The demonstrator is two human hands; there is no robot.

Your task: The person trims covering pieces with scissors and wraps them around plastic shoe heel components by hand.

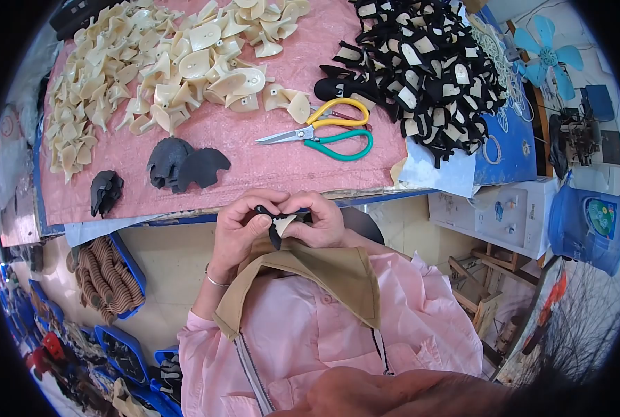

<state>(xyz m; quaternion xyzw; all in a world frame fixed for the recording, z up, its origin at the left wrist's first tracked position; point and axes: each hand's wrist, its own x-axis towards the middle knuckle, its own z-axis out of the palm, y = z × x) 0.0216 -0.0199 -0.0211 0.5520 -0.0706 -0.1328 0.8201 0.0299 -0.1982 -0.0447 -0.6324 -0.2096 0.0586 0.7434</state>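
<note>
Between my two hands, just past the table's front edge, is a small cream piece partly covered in black material [279,226]. My left hand [242,224] pinches its left side with thumb and fingers. My right hand [316,221] has its fingers closed round the right side, hiding part of it. On the pink-covered table [254,167] lie scissors with one yellow and one green handle [338,130], blades apart and pointing left. Dark cut pieces [178,165] rest near the front edge, with a smaller dark stack [106,192] to their left.
Many cream plastic pieces [202,52] cover the table's back left. A heap of black-covered pieces [428,69] fills the back right. Beyond are a blue fan [547,57], a white cabinet [494,214] and a blue water bottle [588,226]. Blue bins [126,267] stand at lower left.
</note>
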